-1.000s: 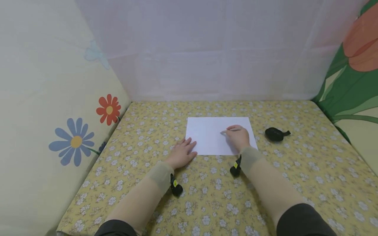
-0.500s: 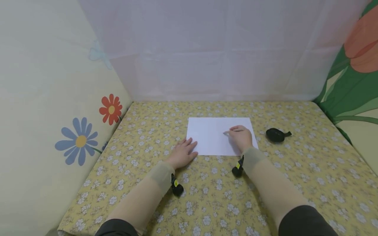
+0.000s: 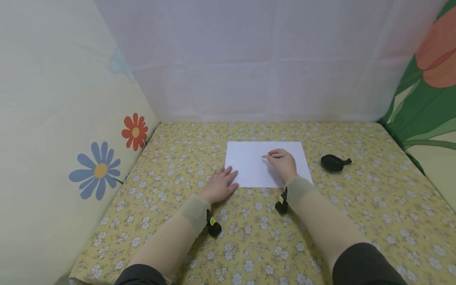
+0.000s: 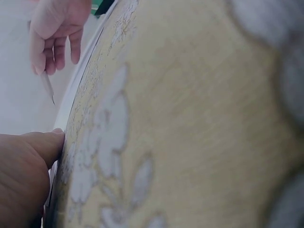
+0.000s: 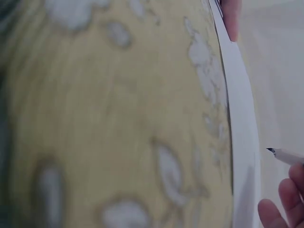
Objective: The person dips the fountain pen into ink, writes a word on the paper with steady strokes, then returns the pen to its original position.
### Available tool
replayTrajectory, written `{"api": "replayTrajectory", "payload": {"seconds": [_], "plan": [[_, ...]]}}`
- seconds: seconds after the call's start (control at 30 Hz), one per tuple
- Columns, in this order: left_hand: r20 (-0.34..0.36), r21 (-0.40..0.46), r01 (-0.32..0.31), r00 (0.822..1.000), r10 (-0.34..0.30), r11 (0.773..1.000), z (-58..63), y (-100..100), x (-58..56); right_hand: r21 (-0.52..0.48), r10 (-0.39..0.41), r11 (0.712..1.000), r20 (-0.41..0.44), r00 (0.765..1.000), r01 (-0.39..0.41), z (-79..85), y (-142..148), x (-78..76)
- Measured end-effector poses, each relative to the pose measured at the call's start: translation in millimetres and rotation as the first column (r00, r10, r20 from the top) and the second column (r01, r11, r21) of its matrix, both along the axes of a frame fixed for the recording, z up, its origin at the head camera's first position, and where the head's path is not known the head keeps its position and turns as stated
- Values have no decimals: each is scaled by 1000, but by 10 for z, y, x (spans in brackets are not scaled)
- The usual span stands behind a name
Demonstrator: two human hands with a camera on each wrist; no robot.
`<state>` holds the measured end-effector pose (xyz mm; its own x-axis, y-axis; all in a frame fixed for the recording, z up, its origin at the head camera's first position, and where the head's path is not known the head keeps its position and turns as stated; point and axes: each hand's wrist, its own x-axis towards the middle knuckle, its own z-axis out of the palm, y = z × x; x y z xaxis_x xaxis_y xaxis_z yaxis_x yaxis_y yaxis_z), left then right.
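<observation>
A white sheet of paper (image 3: 246, 158) lies on the flowered tablecloth, with no marks showing on it. My left hand (image 3: 218, 187) rests palm down with its fingers spread over the sheet's lower left corner. In the right half of the sheet, my right hand (image 3: 284, 163) pinches a slim pale pen (image 5: 287, 156) between thumb and fingers. The pen's dark tip points left and down, close over the paper in the right wrist view. From the left wrist view, the right hand (image 4: 59, 35) hangs above the sheet, its outer fingers loosely bent.
To the right of the paper sits a black rounded object (image 3: 332, 163) with a short strap. Yellow flowered cloth (image 3: 260, 245) covers the table. A pale curtain (image 3: 228, 79) closes off the back, and printed flower panels stand on both sides.
My right hand with the pen first shifts slightly right, then moves left and a little away from me across the sheet. The left hand stays in place on the corner.
</observation>
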<state>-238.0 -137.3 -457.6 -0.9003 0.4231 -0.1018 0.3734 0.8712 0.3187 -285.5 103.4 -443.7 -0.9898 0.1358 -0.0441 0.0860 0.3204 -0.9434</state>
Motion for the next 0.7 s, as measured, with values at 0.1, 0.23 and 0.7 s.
{"api": "replayTrajectory", "payload": {"seconds": [0.1,0.23,0.7], "plan": [[-2,-4,1,1000,-1,1000,12,1,8,46,-1,999,-7,1000,2,-22,-43,-30],[-5,-2,2,1000,-3,1000,28,10,19,107,-24,994,-8,1000,25,-48,-83,-56],[-10,-2,-1,1000,1,1000,29,16,10,135,-64,989,-22,998,66,-72,-133,-96]]}}
